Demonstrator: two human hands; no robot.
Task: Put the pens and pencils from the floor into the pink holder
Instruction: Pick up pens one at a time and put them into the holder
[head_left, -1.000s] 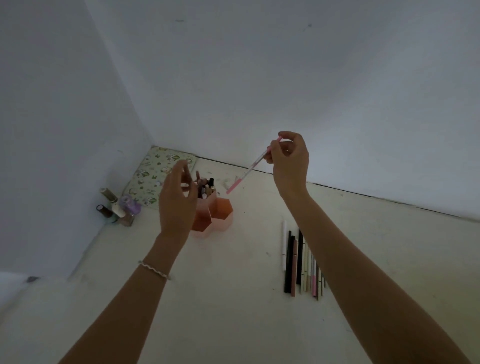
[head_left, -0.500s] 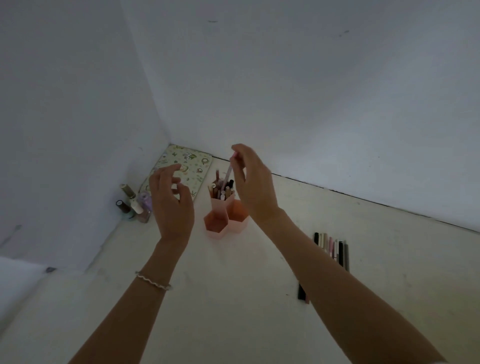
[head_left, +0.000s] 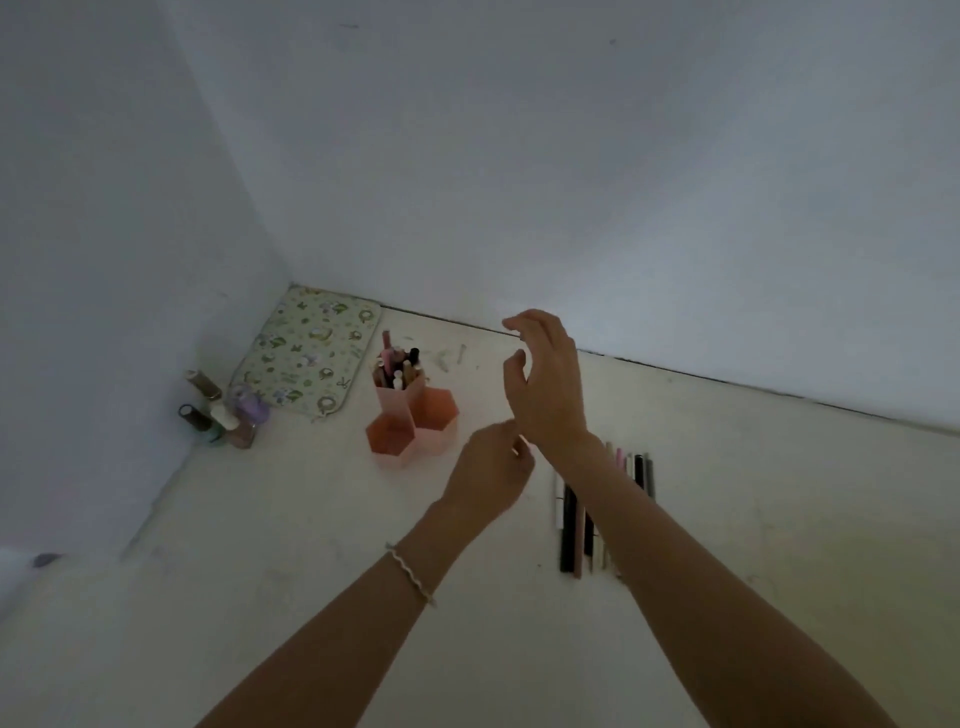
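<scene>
The pink holder (head_left: 413, 423), made of three hexagonal cups, stands on the pale floor near the room's corner. Its tall back cup holds several pens and pencils (head_left: 397, 366); the two low front cups look empty. A row of several pens and pencils (head_left: 571, 525) lies on the floor to the right, partly hidden by my right forearm. My right hand (head_left: 545, 379) hovers empty with fingers apart, right of the holder. My left hand (head_left: 491, 470) is lower, under the right wrist, fingers loosely curled with nothing seen in them.
A patterned green pouch (head_left: 311, 353) lies flat in the corner behind the holder. Several small bottles (head_left: 223, 410) stand along the left wall. White walls close off the left and the back.
The pink pen that my right hand held went into the tall cup and the hand let go, pulling back to the right. My left hand moved right, toward the row of pens.
</scene>
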